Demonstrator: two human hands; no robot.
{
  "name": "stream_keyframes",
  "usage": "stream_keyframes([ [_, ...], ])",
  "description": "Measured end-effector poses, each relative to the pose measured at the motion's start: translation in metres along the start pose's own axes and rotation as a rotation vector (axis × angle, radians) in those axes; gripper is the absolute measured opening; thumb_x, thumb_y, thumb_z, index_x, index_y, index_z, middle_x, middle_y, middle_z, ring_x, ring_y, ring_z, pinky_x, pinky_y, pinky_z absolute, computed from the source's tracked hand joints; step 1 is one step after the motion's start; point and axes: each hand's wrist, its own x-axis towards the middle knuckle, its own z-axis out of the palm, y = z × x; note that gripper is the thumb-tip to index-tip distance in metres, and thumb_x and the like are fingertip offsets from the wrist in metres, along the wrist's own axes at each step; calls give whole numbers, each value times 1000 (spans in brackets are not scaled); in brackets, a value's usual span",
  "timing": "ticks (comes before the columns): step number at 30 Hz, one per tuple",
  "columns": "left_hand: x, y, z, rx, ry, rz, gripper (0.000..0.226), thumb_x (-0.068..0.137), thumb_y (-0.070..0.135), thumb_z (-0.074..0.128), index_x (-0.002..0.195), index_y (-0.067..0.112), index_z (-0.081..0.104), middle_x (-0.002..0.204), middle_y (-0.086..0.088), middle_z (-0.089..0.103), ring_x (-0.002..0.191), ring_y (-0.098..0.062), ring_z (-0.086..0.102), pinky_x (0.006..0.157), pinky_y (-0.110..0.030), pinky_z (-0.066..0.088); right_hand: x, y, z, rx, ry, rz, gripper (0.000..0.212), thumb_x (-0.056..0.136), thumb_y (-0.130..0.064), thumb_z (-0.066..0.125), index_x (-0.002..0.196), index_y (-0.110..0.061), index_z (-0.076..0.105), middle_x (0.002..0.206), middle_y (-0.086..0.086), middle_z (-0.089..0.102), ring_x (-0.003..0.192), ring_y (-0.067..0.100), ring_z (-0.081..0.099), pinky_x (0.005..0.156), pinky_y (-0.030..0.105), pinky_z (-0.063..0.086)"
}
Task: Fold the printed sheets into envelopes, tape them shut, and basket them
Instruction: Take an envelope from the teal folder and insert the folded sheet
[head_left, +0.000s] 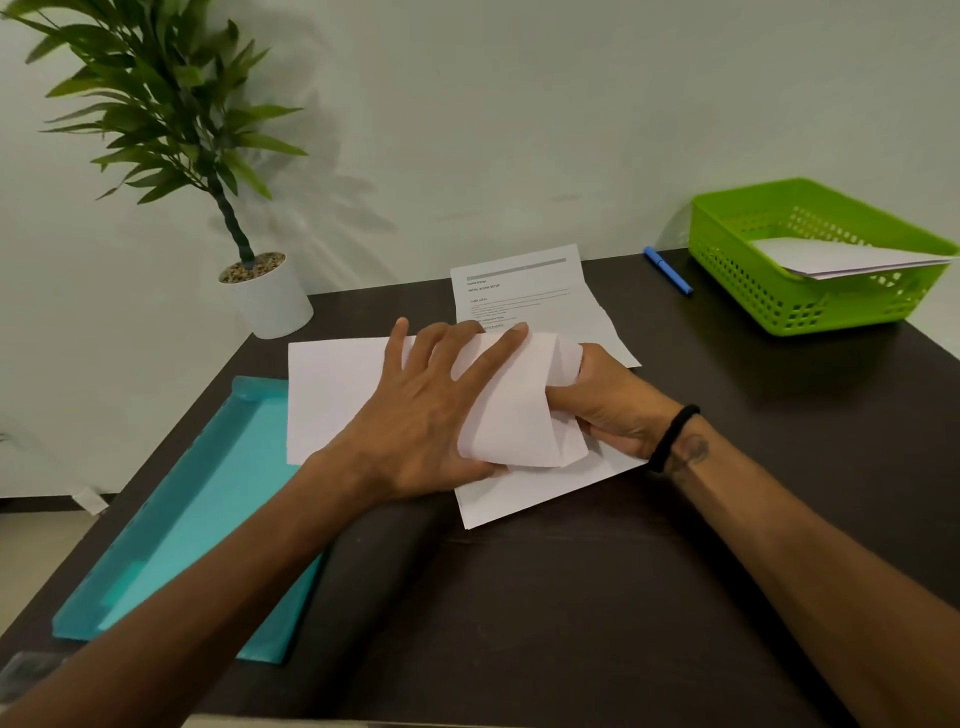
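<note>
A white sheet (337, 395) lies blank side up in the middle of the dark table. Its right part (514, 410) is curled over in a loose fold. My left hand (431, 410) lies flat on the sheet with fingers spread, pressing the fold's edge. My right hand (608, 410) grips the curled part from the right, thumb tucked under it. A printed sheet (524, 296) lies behind, partly covered. Another white sheet (524, 499) sticks out below the fold. The green basket (737, 280) at the back right holds white folded paper (831, 257).
A teal tray (171, 525) lies at the left, partly under the sheet. A potted plant (270, 296) stands at the table's back left corner. A blue pen (667, 270) lies near the wall beside the basket. The table's left edge runs close to the tray.
</note>
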Motion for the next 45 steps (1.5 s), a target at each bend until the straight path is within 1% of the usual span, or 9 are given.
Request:
stream_keyframes([
  [9, -5, -14, -9, 134, 36, 34, 118, 74, 82, 62, 159, 49, -12, 161, -5, 19, 149, -31, 21, 125, -62, 2, -2, -5, 6, -303, 217, -104, 28, 91, -2, 73, 111, -21, 67, 98, -9, 68, 86, 10, 65, 55, 13, 54],
  [13, -12, -35, -13, 137, 21, -6, 127, 67, 92, 57, 160, 44, -15, 159, -9, 24, 146, -32, 24, 125, -62, 6, -3, -6, 3, -277, 231, -133, 27, 91, -10, 76, 98, -33, 65, 97, -10, 70, 88, 9, 66, 57, 14, 54],
  [20, -25, -56, -20, 104, 117, 20, 119, 74, 77, 68, 164, 32, 6, 144, -8, 42, 128, -27, 40, 115, -50, 30, -2, -11, 2, -383, 268, -107, 12, 92, -25, 75, 102, -22, 69, 98, -5, 74, 88, 14, 70, 62, 20, 59],
  [22, -29, -63, -24, 85, 101, -20, 117, 72, 80, 65, 163, 37, 6, 147, -7, 40, 131, -27, 38, 118, -52, 28, -6, -23, -5, -214, 321, -136, 30, 89, -39, 77, 102, -12, 76, 97, 4, 79, 85, 20, 75, 72, 35, 64],
  [25, -42, -74, -31, 72, 63, -85, 120, 67, 83, 66, 161, 44, 4, 153, -4, 34, 136, -28, 33, 120, -57, 23, -18, -38, -27, -163, 465, -188, 50, 81, -57, 79, 101, -10, 77, 95, 6, 79, 82, 20, 73, 75, 36, 62],
  [30, -77, -85, -41, 78, -3, -92, 123, 64, 84, 69, 160, 49, 1, 157, -3, 28, 141, -28, 27, 123, -60, 17, -52, -16, -47, -777, 397, 117, 80, 54, -69, 90, 120, -27, 74, 119, -6, 73, 107, 11, 68, 97, 33, 54],
  [33, -98, -89, -45, 59, -1, -82, 122, 64, 82, 70, 160, 49, 1, 157, -3, 29, 141, -28, 29, 122, -62, 19, -60, -12, -40, -1099, 238, 264, 107, 56, -68, 90, 149, -29, 53, 150, -1, 50, 139, 24, 45, 114, 42, 41],
  [36, -114, -91, -46, 38, 13, -90, 124, 63, 79, 74, 159, 50, 2, 157, -3, 30, 140, -29, 31, 121, -62, 23, -55, -20, -33, -1177, 212, 345, 114, 54, -70, 91, 151, -28, 49, 156, 3, 43, 146, 31, 37, 118, 50, 37],
  [45, -146, -101, -41, 70, 93, -168, 122, 63, 74, 73, 161, 47, 5, 154, -7, 30, 140, -32, 29, 122, -64, 16, -68, -27, -31, -1130, 157, 327, 47, 68, -40, 95, 104, -29, 68, 118, -6, 63, 112, 16, 56, 95, 35, 46],
])
